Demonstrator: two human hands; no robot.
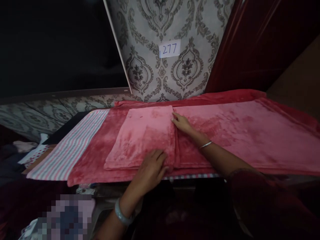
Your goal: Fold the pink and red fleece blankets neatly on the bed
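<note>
A pink plush blanket (237,133) lies spread over the surface in front of me, its left part folded over into a layered rectangle (147,130). My left hand (152,168) rests on the front edge of that folded part, palm down, fingers slightly bent and apart. At the folded part's right edge, near its far corner, my right hand (182,123) has thumb and fingertips closed on the fabric. Darker brushed patches show in the pile. The underside of the layers is hidden.
A striped cloth (72,146) lies under the blanket, showing at the left. Behind stand a dark television screen (62,46) and a patterned wall with a paper marked 277 (170,49). A dark red wooden panel (245,50) rises at right. Clothes (15,160) lie at far left.
</note>
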